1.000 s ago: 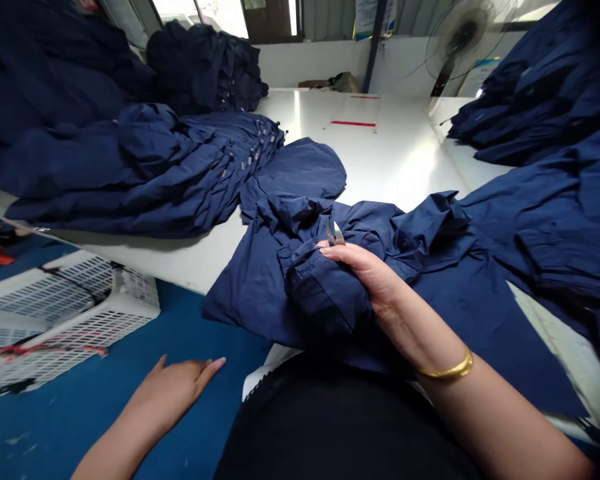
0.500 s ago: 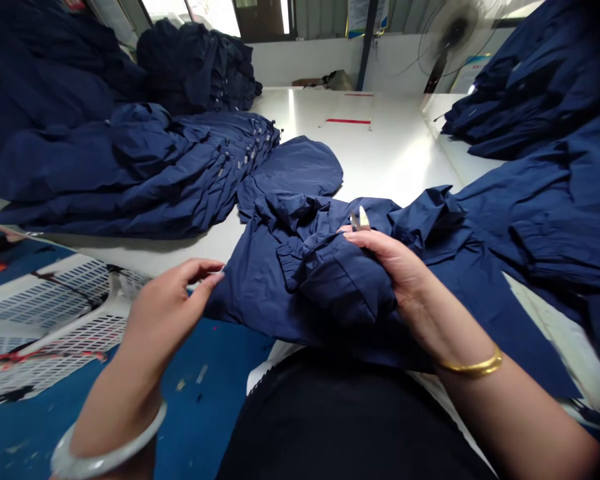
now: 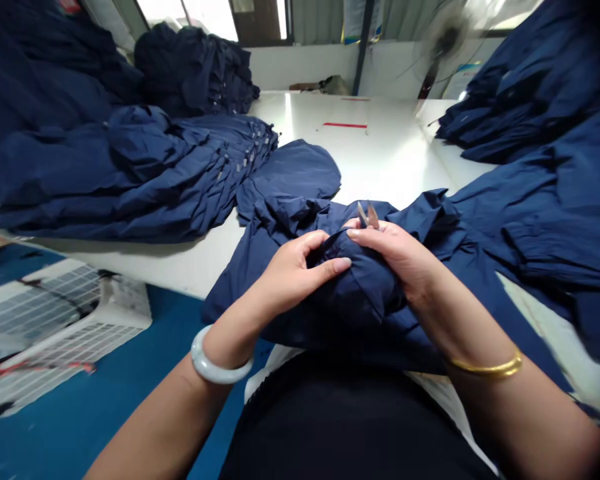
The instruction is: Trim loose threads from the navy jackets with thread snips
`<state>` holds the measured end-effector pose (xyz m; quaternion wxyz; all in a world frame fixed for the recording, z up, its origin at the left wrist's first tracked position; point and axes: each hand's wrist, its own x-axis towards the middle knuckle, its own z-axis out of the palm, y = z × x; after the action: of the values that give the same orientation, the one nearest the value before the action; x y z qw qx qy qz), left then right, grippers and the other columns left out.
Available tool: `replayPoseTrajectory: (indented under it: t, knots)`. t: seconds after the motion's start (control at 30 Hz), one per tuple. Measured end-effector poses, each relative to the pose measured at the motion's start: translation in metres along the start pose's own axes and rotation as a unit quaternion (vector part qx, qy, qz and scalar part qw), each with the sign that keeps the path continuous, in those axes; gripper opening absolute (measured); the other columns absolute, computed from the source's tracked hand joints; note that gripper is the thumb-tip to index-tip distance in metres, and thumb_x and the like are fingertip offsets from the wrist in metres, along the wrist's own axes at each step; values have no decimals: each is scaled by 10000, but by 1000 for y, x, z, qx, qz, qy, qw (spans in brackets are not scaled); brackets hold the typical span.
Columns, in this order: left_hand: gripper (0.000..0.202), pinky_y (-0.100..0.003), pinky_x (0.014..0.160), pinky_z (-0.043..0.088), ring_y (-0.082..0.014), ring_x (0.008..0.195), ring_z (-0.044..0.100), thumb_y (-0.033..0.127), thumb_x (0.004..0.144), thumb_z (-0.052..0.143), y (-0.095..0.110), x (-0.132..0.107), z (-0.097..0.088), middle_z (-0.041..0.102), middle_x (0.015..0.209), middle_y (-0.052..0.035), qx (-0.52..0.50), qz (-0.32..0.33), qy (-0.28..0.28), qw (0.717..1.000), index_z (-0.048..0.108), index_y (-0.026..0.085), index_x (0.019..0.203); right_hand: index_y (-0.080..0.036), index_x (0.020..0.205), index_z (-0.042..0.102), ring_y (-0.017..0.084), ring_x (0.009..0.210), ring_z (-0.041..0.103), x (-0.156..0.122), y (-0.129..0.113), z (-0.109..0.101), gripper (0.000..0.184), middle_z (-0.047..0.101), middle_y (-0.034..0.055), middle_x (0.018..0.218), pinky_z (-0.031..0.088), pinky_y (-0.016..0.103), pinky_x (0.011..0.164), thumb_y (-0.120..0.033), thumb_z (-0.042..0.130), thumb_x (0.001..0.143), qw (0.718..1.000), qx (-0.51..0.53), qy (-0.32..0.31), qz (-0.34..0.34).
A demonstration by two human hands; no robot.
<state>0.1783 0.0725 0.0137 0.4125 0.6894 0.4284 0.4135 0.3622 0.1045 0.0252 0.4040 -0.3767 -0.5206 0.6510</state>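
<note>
A crumpled navy garment (image 3: 285, 267) lies over the table's near edge and my lap. My left hand (image 3: 300, 270), with a pale bangle at the wrist, pinches a fold of it between thumb and fingers. Close on the right, my right hand (image 3: 390, 247) grips the same bunched cloth with its thumb on top. Two pointed metal blades of thread snips (image 3: 369, 215) stick up from that hand; their handles are hidden in the palm.
Navy garments (image 3: 180, 173) are piled at the left, with another heap (image 3: 535, 93) at the right. A white table (image 3: 395, 140) extends behind, bearing a red strip. White plastic baskets (image 3: 125, 303) stand at the lower left over the blue floor. A fan (image 3: 447, 41) is at the back.
My left hand has come right, from beside the garment's left edge onto the bunched cloth next to my right hand. My right hand keeps the snips and cloth, its blades turned slightly.
</note>
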Motion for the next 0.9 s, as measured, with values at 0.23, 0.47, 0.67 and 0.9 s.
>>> replayPoseTrajectory:
  t: [0.23, 0.47, 0.67, 0.9]
  knots:
    - [136, -193, 684, 473, -101, 669, 547, 283, 751, 748, 4, 10, -1, 587, 711, 30, -364, -84, 150, 915, 659, 186, 784, -186, 842, 679, 148, 765, 602, -4, -7, -33, 108, 682, -2, 812, 431, 268, 715, -150, 618, 761, 908, -390, 32, -151]
    - [104, -177, 490, 439, -89, 519, 459, 259, 705, 686, 6, 4, -20, 489, 593, 31, -416, -70, 273, 865, 629, 174, 718, -169, 857, 669, 179, 785, 688, -15, 7, -50, 122, 731, 41, 802, 499, 311, 769, -279, 668, 804, 971, -178, 136, -89]
    - [214, -205, 609, 496, -120, 648, 579, 343, 739, 723, 4, -1, -7, 585, 754, 26, -407, -90, 258, 872, 642, 221, 896, -183, 917, 707, 187, 844, 661, -31, 12, -16, 295, 719, 47, 894, 491, 317, 792, -429, 751, 760, 977, -180, 67, -94]
    - [239, -245, 641, 516, -145, 653, 618, 238, 657, 715, 1, 2, -13, 644, 765, 26, -366, -94, 263, 888, 683, 225, 894, -187, 821, 671, 177, 801, 591, -36, 28, -15, 57, 657, 27, 831, 442, 306, 754, -228, 654, 787, 926, -311, 152, -148]
